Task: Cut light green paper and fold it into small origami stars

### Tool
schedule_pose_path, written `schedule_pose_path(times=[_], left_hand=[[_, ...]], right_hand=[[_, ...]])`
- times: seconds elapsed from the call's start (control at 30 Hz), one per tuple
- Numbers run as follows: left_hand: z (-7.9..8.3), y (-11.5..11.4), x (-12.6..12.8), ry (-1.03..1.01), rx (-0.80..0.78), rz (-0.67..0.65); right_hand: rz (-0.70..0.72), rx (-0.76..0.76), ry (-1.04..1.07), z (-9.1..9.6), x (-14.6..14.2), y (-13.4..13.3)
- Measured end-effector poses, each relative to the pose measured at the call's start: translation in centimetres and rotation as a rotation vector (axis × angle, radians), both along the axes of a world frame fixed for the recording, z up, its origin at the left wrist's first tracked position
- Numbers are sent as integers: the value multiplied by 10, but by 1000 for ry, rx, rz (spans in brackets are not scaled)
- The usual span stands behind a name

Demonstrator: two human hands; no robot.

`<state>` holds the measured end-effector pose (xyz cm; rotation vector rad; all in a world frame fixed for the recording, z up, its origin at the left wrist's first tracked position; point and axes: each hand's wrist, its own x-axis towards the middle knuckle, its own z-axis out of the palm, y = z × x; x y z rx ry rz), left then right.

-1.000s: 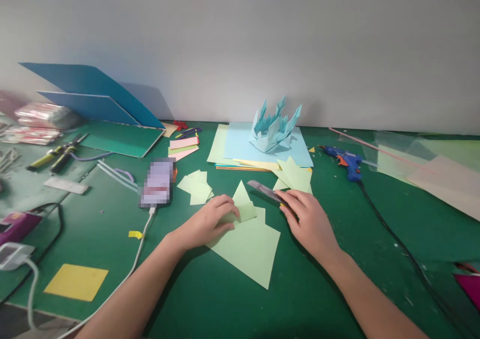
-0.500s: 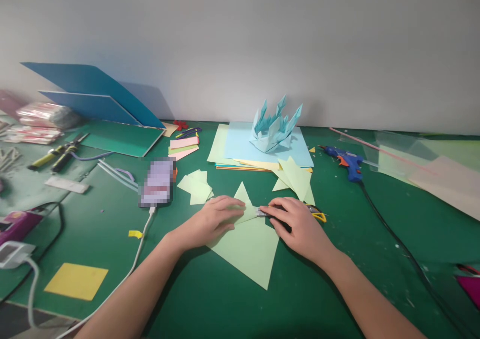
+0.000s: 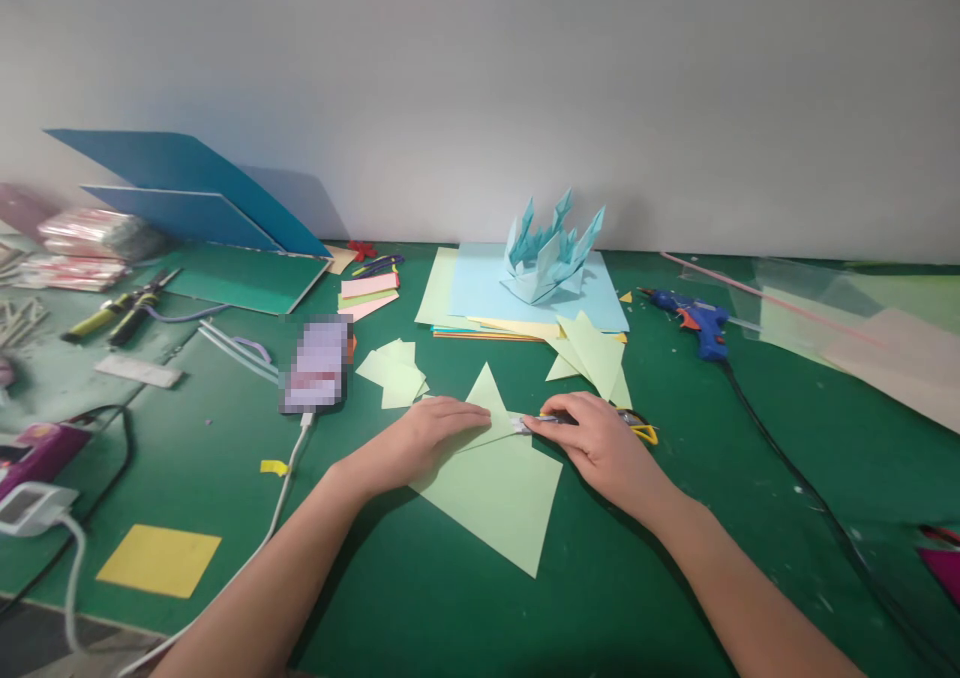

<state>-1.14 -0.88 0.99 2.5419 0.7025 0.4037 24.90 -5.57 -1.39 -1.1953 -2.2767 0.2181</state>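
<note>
A pale green paper sheet (image 3: 495, 508), folded over at its upper part, lies on the green table in front of me. My left hand (image 3: 431, 438) presses flat on its fold, fingers stretched out and together, thumb hidden. At the right end of the fold, my right hand (image 3: 592, 438) pinches a slim utility knife (image 3: 520, 425), mostly covered by the fingers; its pale metal end touches the paper. Behind that hand show the yellow and black handles of scissors (image 3: 643, 426), their blades hidden.
Pale green paper pieces (image 3: 397, 373) lie at left and more (image 3: 592, 353) at right. A blue folded-paper figure (image 3: 551, 258) stands on stacked sheets. A glue gun (image 3: 697, 323) with its cord is on the right; a phone (image 3: 315, 368) on a white cable and pliers (image 3: 139, 308) are left.
My left thumb has drawn in beside the fingers, out of sight. The right fingers have closed up more around the knife. Paper and knife have hardly moved.
</note>
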Motion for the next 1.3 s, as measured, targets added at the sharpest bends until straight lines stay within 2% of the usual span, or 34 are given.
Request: schedule_pose_path(times=[0.2, 0.4, 0.83, 1.3], left_hand=[[3, -3, 2, 27, 8, 25], [3, -5, 3, 81, -55, 119], [6, -4, 4, 44, -119, 116], [7, -3, 4, 18, -119, 109]], right_hand=[[35, 3, -2, -2, 4, 2], [79, -32, -12, 0, 9, 1], [89, 32, -35, 0, 1, 2], [129, 4, -55, -1, -6, -1]])
